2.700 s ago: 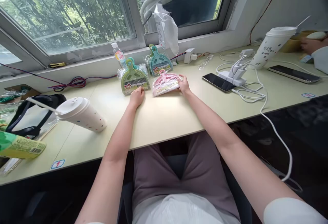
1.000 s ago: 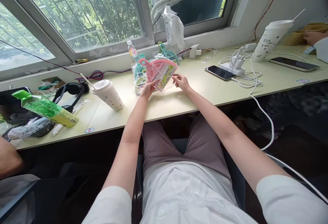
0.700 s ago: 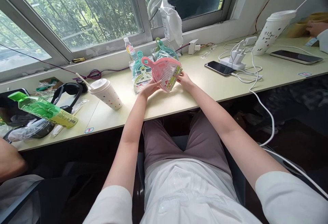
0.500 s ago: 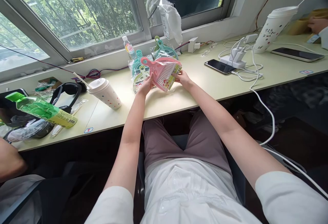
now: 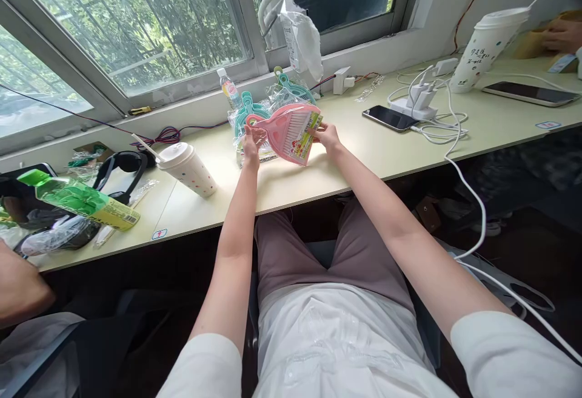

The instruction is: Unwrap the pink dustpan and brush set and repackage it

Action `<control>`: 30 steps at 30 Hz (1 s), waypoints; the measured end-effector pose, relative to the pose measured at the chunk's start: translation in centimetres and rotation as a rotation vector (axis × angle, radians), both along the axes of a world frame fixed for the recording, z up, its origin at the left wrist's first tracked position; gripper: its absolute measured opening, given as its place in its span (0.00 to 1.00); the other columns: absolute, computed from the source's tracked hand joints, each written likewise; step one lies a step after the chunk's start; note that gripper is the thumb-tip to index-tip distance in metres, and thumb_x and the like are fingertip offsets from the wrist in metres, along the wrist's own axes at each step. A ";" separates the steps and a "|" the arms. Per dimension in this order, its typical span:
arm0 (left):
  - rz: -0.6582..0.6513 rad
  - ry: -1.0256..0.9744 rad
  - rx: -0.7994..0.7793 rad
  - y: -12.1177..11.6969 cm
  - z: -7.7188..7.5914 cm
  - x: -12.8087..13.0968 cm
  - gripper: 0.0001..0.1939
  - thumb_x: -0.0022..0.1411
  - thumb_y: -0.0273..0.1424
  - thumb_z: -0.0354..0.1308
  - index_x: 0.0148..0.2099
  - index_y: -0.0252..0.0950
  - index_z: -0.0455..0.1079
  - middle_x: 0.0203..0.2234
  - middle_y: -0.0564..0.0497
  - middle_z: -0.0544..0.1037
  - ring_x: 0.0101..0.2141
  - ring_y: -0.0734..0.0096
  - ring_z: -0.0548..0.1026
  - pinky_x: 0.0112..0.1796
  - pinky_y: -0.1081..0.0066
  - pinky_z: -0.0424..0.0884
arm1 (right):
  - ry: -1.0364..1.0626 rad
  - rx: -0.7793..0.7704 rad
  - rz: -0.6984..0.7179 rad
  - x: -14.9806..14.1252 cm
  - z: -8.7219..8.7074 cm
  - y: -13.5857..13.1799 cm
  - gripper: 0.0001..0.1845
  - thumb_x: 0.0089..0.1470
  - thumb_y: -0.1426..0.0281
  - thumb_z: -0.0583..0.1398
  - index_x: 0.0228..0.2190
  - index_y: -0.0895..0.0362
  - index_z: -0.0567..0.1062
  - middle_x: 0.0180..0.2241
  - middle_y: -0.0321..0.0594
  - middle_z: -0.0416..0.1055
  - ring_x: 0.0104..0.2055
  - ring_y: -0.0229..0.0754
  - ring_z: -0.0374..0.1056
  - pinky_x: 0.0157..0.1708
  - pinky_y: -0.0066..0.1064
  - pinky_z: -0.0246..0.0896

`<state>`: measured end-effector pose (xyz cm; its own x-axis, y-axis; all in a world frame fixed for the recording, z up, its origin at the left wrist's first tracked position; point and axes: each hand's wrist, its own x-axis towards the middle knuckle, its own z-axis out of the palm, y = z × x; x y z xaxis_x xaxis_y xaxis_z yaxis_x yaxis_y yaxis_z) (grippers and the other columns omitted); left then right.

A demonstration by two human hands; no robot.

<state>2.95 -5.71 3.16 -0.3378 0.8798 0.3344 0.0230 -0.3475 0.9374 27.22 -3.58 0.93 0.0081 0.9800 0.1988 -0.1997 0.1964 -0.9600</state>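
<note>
Both my hands hold a pink mini dustpan-and-brush set (image 5: 286, 131) in clear wrap, raised a little above the cream desk (image 5: 318, 179). My left hand (image 5: 251, 143) grips its handle end. My right hand (image 5: 326, 137) pinches the wide end by the label. Behind it lie a teal set (image 5: 248, 110) and another teal set (image 5: 293, 88), both wrapped. A further wrapped set sits partly hidden under the pink one.
A dotted white cup (image 5: 188, 167) with a straw stands left; headphones (image 5: 116, 164) and a green bottle (image 5: 77, 198) lie further left. A phone (image 5: 388, 118), charger and white cables (image 5: 436, 125) are right, plus a tall cup (image 5: 486, 46). Other people's hands (image 5: 561, 34) are at the edges.
The pink set was lifted off the desk from beside the green one. Over the last second my left hand slid to its handle and the set tilted flatter.
</note>
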 end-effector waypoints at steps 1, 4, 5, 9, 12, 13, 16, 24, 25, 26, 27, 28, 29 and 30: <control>0.043 0.010 0.037 -0.3 0.2 -0.3 0.35 0.66 0.60 0.40 0.51 0.38 0.73 0.43 0.43 0.80 0.45 0.65 0.79 0.46 0.66 0.74 | -0.003 0.005 -0.004 0.1 0.0 0.0 0.23 0.39 0.59 0.75 0.34 0.57 0.74 0.34 0.40 0.79 0.37 0.45 0.77 0.42 0.42 0.77; 0.124 0.071 0.100 -0.9 0.7 -1.3 0.36 0.66 0.60 0.41 0.53 0.38 0.74 0.45 0.43 0.80 0.48 0.63 0.78 0.47 0.66 0.73 | -0.031 0.045 0.034 0.5 -0.1 0.1 0.23 0.40 0.60 0.75 0.35 0.58 0.75 0.35 0.42 0.79 0.38 0.46 0.76 0.42 0.42 0.77; 0.096 0.114 0.097 -1.0 0.7 -1.6 0.35 0.65 0.59 0.44 0.51 0.37 0.76 0.44 0.42 0.81 0.48 0.62 0.78 0.47 0.66 0.73 | -0.048 0.049 0.061 0.6 -0.1 0.1 0.23 0.39 0.60 0.75 0.34 0.58 0.76 0.35 0.43 0.79 0.37 0.46 0.76 0.41 0.42 0.77; -0.103 0.308 -0.005 -0.8 0.4 -2.3 0.26 0.54 0.54 0.64 0.36 0.34 0.80 0.34 0.43 0.82 0.40 0.61 0.79 0.41 0.67 0.74 | -0.127 0.003 0.153 0.6 -0.2 -0.1 0.23 0.35 0.63 0.77 0.31 0.60 0.77 0.29 0.43 0.78 0.33 0.46 0.75 0.38 0.43 0.77; -0.118 0.369 -0.081 -0.5 0.0 -2.5 0.21 0.46 0.49 0.72 0.30 0.35 0.80 0.26 0.48 0.81 0.33 0.65 0.78 0.35 0.71 0.73 | -0.165 0.000 0.214 0.5 -0.1 -0.4 0.23 0.35 0.65 0.77 0.31 0.60 0.77 0.29 0.43 0.78 0.32 0.45 0.75 0.37 0.43 0.77; -0.117 0.372 -0.087 -0.4 -0.1 -2.6 0.20 0.45 0.47 0.73 0.29 0.34 0.80 0.24 0.49 0.80 0.31 0.67 0.77 0.33 0.72 0.72 | -0.169 0.009 0.225 0.5 0.0 -0.6 0.23 0.35 0.65 0.77 0.32 0.60 0.77 0.29 0.43 0.79 0.32 0.45 0.75 0.37 0.43 0.77; -0.097 0.331 -0.050 -0.2 -0.3 -2.5 0.19 0.45 0.45 0.73 0.29 0.33 0.79 0.24 0.49 0.80 0.28 0.70 0.76 0.31 0.74 0.72 | -0.153 0.041 0.222 0.3 0.2 -1.1 0.21 0.39 0.66 0.76 0.33 0.61 0.77 0.32 0.45 0.79 0.34 0.45 0.76 0.40 0.43 0.77; 0.220 -0.044 0.014 0.4 0.0 -3.6 0.11 0.57 0.36 0.65 0.36 0.32 0.76 0.31 0.47 0.82 0.33 0.74 0.79 0.38 0.76 0.74 | 0.066 -0.018 -0.026 0.9 0.1 0.2 0.21 0.45 0.69 0.73 0.39 0.58 0.73 0.33 0.37 0.78 0.38 0.44 0.77 0.43 0.41 0.76; 0.288 -0.085 0.015 0.4 0.1 -3.9 0.10 0.60 0.35 0.63 0.38 0.32 0.75 0.32 0.47 0.82 0.34 0.75 0.80 0.39 0.76 0.74 | 0.116 -0.044 -0.087 1.2 0.0 0.5 0.19 0.47 0.70 0.71 0.40 0.58 0.72 0.33 0.37 0.78 0.38 0.43 0.77 0.43 0.40 0.76; 0.360 -0.115 0.015 0.4 0.2 -4.1 0.10 0.63 0.34 0.60 0.41 0.32 0.74 0.35 0.46 0.81 0.35 0.75 0.80 0.40 0.76 0.73 | 0.171 -0.073 -0.146 1.5 -0.1 0.8 0.18 0.49 0.72 0.70 0.41 0.58 0.71 0.34 0.37 0.77 0.38 0.41 0.77 0.43 0.38 0.76; 0.434 -0.135 0.013 0.4 0.4 -4.3 0.11 0.66 0.33 0.56 0.45 0.32 0.72 0.38 0.45 0.81 0.37 0.75 0.80 0.42 0.76 0.73 | 0.229 -0.102 -0.200 1.8 -0.2 1.1 0.18 0.51 0.73 0.68 0.42 0.58 0.69 0.35 0.37 0.77 0.38 0.40 0.77 0.43 0.37 0.76; 0.510 -0.145 0.008 0.3 0.5 -4.3 0.13 0.68 0.33 0.53 0.51 0.32 0.69 0.43 0.43 0.80 0.40 0.75 0.80 0.44 0.75 0.73 | 0.287 -0.130 -0.247 2.1 -0.3 1.3 0.18 0.52 0.75 0.66 0.44 0.58 0.68 0.36 0.38 0.77 0.37 0.39 0.77 0.43 0.35 0.76; 0.586 -0.142 0.000 0.1 0.6 -4.3 0.17 0.69 0.32 0.52 0.57 0.32 0.65 0.49 0.40 0.77 0.44 0.73 0.79 0.46 0.74 0.73 | 0.342 -0.155 -0.286 2.3 -0.4 1.4 0.18 0.53 0.76 0.65 0.45 0.57 0.67 0.37 0.38 0.77 0.37 0.37 0.77 0.43 0.34 0.76; 0.665 -0.121 -0.012 -0.2 0.7 -4.1 0.22 0.68 0.30 0.52 0.62 0.31 0.59 0.55 0.37 0.73 0.49 0.70 0.77 0.50 0.72 0.72 | 0.391 -0.181 -0.318 2.5 -0.5 1.5 0.19 0.54 0.77 0.64 0.46 0.57 0.66 0.38 0.38 0.77 0.37 0.36 0.76 0.42 0.32 0.75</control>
<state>-1.11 -5.95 3.82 -0.8433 0.4747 0.2520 0.1233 -0.2855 0.9504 29.68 -2.10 0.44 0.3503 0.9353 -0.0503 -0.5064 0.1439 -0.8502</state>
